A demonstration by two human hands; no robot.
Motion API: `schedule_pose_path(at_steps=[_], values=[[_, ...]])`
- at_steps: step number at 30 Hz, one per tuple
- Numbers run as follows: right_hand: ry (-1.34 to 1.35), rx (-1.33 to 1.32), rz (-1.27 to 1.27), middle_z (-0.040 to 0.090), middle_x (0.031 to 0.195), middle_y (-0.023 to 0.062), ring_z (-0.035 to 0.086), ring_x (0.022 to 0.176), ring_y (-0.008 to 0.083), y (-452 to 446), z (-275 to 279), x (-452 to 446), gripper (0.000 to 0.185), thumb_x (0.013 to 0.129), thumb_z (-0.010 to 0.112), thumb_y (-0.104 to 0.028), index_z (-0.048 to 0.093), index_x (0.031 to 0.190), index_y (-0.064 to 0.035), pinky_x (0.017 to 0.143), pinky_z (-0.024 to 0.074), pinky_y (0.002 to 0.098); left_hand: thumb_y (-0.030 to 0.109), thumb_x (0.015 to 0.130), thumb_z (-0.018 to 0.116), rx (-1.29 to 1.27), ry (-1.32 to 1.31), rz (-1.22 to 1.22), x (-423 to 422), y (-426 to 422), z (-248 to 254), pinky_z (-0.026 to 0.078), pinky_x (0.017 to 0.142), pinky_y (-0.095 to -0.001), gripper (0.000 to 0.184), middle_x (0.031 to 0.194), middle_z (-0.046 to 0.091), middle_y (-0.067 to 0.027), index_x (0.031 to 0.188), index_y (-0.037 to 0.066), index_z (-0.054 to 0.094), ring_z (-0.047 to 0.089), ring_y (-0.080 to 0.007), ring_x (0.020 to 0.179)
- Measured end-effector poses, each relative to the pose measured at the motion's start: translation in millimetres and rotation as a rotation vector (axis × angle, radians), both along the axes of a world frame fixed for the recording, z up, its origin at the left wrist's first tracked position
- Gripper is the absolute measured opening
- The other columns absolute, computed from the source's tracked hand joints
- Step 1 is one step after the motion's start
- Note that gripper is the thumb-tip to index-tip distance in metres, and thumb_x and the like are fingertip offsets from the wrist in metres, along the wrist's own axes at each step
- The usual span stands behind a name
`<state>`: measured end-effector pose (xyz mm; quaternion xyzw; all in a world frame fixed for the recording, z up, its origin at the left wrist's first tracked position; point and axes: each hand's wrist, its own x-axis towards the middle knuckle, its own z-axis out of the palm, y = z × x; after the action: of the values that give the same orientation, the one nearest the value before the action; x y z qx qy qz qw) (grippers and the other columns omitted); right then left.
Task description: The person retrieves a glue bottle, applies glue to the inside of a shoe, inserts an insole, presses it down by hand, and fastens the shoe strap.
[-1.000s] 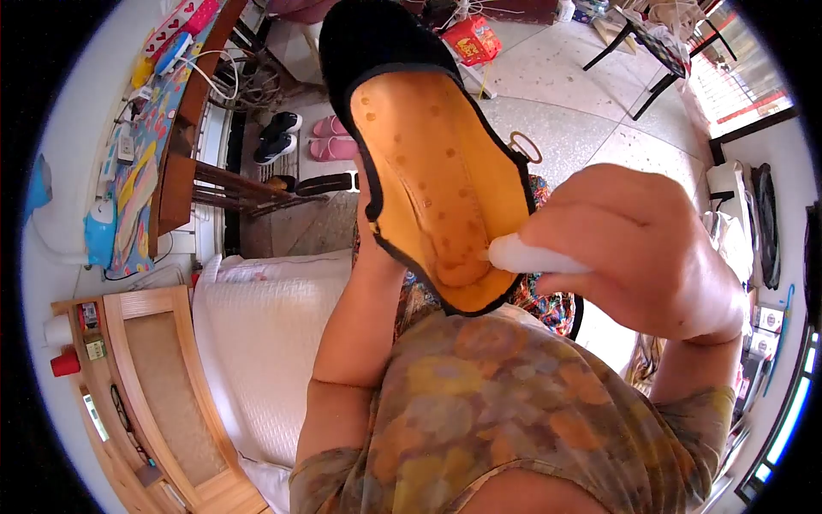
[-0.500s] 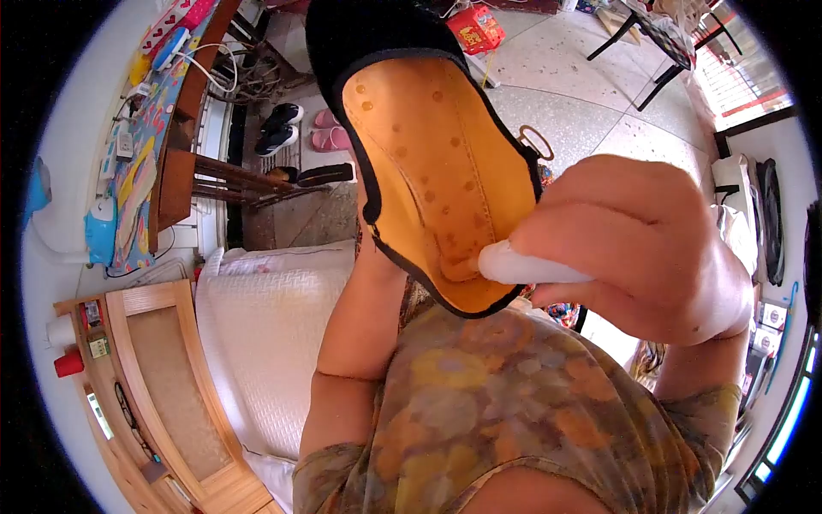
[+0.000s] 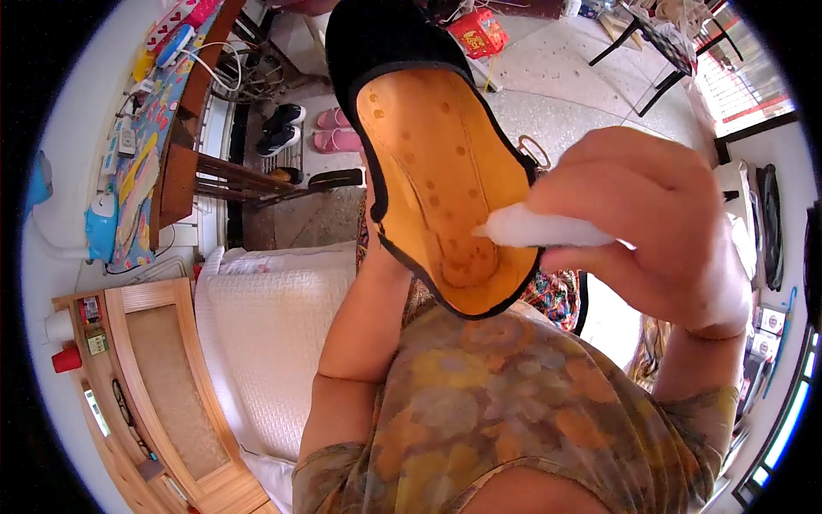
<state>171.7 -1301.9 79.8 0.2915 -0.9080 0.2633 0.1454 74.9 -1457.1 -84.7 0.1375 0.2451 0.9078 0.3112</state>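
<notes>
A black shoe [image 3: 443, 171] with a tan inner sole is tilted up in front of me, its toe pointing away. My left hand [image 3: 388, 257] supports it from behind; the fingers are hidden by the shoe. Small wet-looking drops dot the inner sole, with several clustered near the heel. In my right hand [image 3: 638, 201] is a small white squeeze bottle [image 3: 548, 231] with a narrow nozzle, gripped between thumb and fingers. Its tip is over the heel part of the sole; whether it touches is unclear. A metal ring [image 3: 534, 151] shows beside the shoe's right edge.
A white quilted bed [image 3: 265, 334] lies to the left, beside a wooden headboard [image 3: 171, 377]. Dark shoes [image 3: 281, 128] and pink sandals [image 3: 336, 128] are on the floor beyond. A red box [image 3: 478, 34] and a black-legged chair [image 3: 659, 51] stand farther off.
My right hand has shifted the bottle's nozzle up and slightly away from the heel end, where more drops now show. The shoe has moved slightly right.
</notes>
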Motion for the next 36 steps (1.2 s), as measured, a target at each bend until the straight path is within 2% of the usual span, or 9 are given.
schedule_pose_path(at_steps=[12,18,22,26,29,31,32,34,36], values=[[0.116,-0.101,-0.063,0.057,0.070,0.0095,0.056,0.062,0.0199,5.9,9.0,-13.4,0.028,0.051,0.068,-0.002,0.057,0.077,0.0005,0.052,0.0420,0.0260,0.052,0.086,0.023,0.055,-0.152,-0.066,6.2,0.8,0.9,0.033,0.095,-0.0419,0.062,0.126,0.036,-0.0161,0.128,0.007,0.025,0.040,-0.0298,0.113],[0.231,-0.104,-0.130,0.057,0.074,0.0097,0.056,0.064,0.0209,0.4,3.8,-27.7,0.026,0.057,0.067,0.001,0.057,0.081,-0.0002,0.055,0.0433,0.0279,0.055,0.085,0.024,0.240,-0.157,-0.296,7.5,4.1,13.5,0.032,0.096,-0.0422,0.066,0.127,0.034,-0.0171,0.129,0.006,0.025,0.038,-0.0309,0.114],[0.210,-0.028,-0.105,0.056,0.073,0.0093,0.056,0.064,0.0184,2.7,-2.7,-39.3,0.026,0.059,0.066,0.002,0.057,0.083,-0.0004,0.055,0.0428,0.0268,0.056,0.084,0.023,0.072,-0.184,-0.222,18.5,-3.7,35.1,0.031,0.097,-0.0424,0.068,0.128,0.033,-0.0172,0.129,0.005,0.024,0.037,-0.0313,0.115],[0.109,-0.131,-0.128,0.056,0.073,0.0072,0.056,0.064,0.0154,1.8,5.3,-36.2,0.027,0.060,0.068,0.000,0.057,0.084,-0.0003,0.055,0.0424,0.0256,0.052,0.087,0.017,0.124,-0.186,-0.214,14.3,1.1,21.4,0.030,0.097,-0.0426,0.063,0.129,0.033,-0.0163,0.130,0.006,0.023,0.036,-0.0307,0.117],[0.190,-0.151,-0.185,0.057,0.074,0.0077,0.057,0.066,0.0161,2.5,7.3,-36.7,0.027,0.060,0.068,0.001,0.057,0.085,-0.0003,0.056,0.0434,0.0242,0.026,0.089,0.036,0.027,-0.244,-0.087,12.4,2.8,18.4,0.044,0.079,-0.0302,0.036,0.106,0.048,-0.0093,0.119,0.007,0.035,0.050,-0.0220,0.092],[0.212,-0.134,-0.152,0.057,0.075,0.0081,0.057,0.066,0.0163,0.3,3.8,-39.5,0.027,0.060,0.068,0.001,0.057,0.085,-0.0003,0.056,0.0434,0.0245,0.050,0.088,0.016,0.065,-0.231,-0.168,19.4,-5.8,20.1,0.031,0.097,-0.0420,0.061,0.127,0.036,-0.0143,0.130,0.008,0.023,0.039,-0.0290,0.114],[0.228,-0.118,-0.121,0.057,0.075,0.0085,0.057,0.065,0.0165,-1.5,1.0,-41.0,0.026,0.061,0.067,0.001,0.057,0.085,-0.0004,0.056,0.0435,0.0247,0.050,0.088,0.016,0.069,-0.226,-0.166,20.2,-5.6,22.1,0.031,0.097,-0.0420,0.061,0.127,0.036,-0.0143,0.130,0.008,0.023,0.039,-0.0290,0.114],[0.232,-0.101,-0.109,0.057,0.076,0.0104,0.057,0.065,0.0208,-6.2,-5.9,-45.4,0.025,0.061,0.067,0.000,0.057,0.084,-0.0002,0.056,0.0444,0.0279,0.048,0.089,0.017,0.103,-0.229,-0.140,21.1,-1.9,26.6,0.033,0.095,-0.0410,0.057,0.125,0.038,-0.0134,0.129,0.008,0.025,0.041,-0.0274,0.113],[0.361,0.027,-0.140,0.053,0.074,0.0106,0.053,0.067,0.0286,-6.8,-19.6,-53.1,0.022,0.064,0.064,-0.007,0.055,0.083,-0.0035,0.057,0.0440,0.0340,0.021,0.091,0.030,0.198,-0.119,-0.124,-3.5,16.2,1.3,0.044,0.079,-0.0320,0.029,0.105,0.048,-0.0091,0.116,0.008,0.036,0.049,-0.0207,0.094]])
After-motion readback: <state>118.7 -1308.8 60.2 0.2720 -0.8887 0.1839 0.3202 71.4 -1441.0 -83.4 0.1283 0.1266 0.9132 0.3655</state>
